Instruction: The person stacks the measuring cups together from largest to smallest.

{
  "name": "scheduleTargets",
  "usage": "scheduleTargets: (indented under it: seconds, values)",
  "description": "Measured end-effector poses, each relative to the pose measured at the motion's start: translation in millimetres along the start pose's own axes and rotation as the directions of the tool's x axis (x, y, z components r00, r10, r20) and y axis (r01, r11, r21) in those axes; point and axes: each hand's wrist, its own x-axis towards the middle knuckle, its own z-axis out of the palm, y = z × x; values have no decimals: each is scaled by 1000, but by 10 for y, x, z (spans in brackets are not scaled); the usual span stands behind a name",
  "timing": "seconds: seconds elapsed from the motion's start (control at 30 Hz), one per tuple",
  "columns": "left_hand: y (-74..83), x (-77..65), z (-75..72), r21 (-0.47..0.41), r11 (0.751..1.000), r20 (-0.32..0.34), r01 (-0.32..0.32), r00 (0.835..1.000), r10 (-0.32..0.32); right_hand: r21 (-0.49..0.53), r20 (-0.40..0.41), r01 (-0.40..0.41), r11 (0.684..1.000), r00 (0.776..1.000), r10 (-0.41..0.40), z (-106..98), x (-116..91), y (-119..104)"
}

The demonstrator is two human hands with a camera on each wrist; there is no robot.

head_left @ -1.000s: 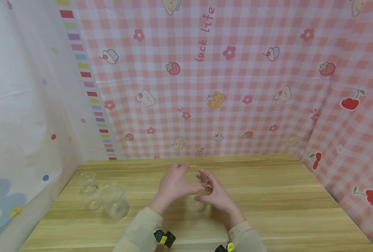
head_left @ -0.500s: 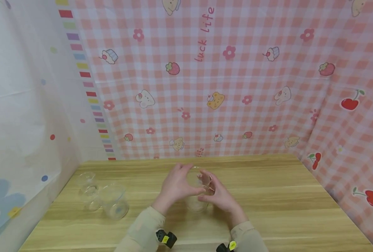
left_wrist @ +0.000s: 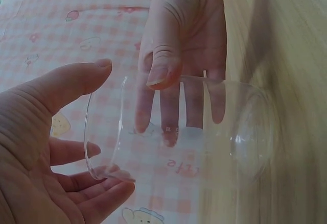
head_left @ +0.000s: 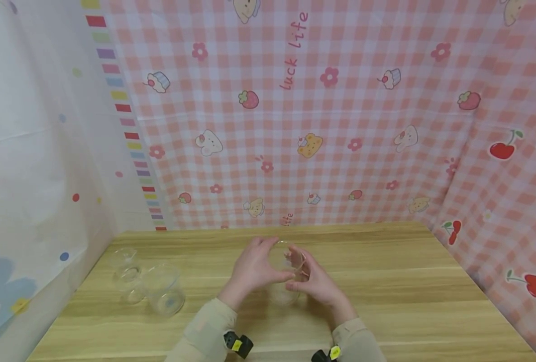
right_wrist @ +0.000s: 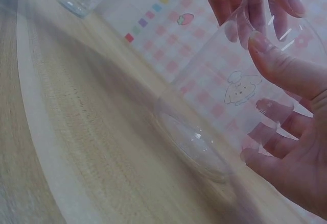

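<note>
A clear glass beaker [head_left: 285, 296] stands at mid-table between both hands, its flat base [right_wrist: 196, 150] down at the wood in the right wrist view. My left hand [head_left: 251, 269] holds it around the rim, thumb on one side and fingers on the other. Lower down, my right hand [head_left: 315, 281] grips the beaker's side, with the thumb across the near wall and the fingers spread behind. Through the clear wall [left_wrist: 250, 137] those fingers show in the left wrist view.
Another clear beaker [head_left: 166, 301] sits on the wooden table [head_left: 408, 301] toward the left. Beside it is smaller clear glassware [head_left: 129, 274], its outlines faint. A pink checked cloth [head_left: 340, 166] hangs behind the table, and a white cloth [head_left: 46, 166] at the left.
Both hands have shifted slightly to the right with the beaker, mostly in the first half second. The grip looks the same, and the other glassware has stayed put.
</note>
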Motion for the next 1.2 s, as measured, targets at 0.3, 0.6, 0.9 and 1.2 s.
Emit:
scheduleTargets:
  seconds: [0.3, 0.6, 0.9, 1.2]
  values:
    - [-80, -39, 10, -44, 998, -5, -42, 999, 42, -3, 1, 11, 1000, 1000, -11, 10, -5, 14]
    - [-125, -115, 19, -80, 995, -35, -61, 998, 58, -21, 17, 6, 1000, 1000, -6, 2, -12, 2]
    - [-225, -218, -11, -143, 987, -31, -66, 998, 62, -60, 9, -14, 998, 1000, 14, 2, 1, 10]
    - [-328, -275, -2, -133, 987, -44, -88, 996, 82, -56, 14, -25, 998, 1000, 26, 5, 5, 21]
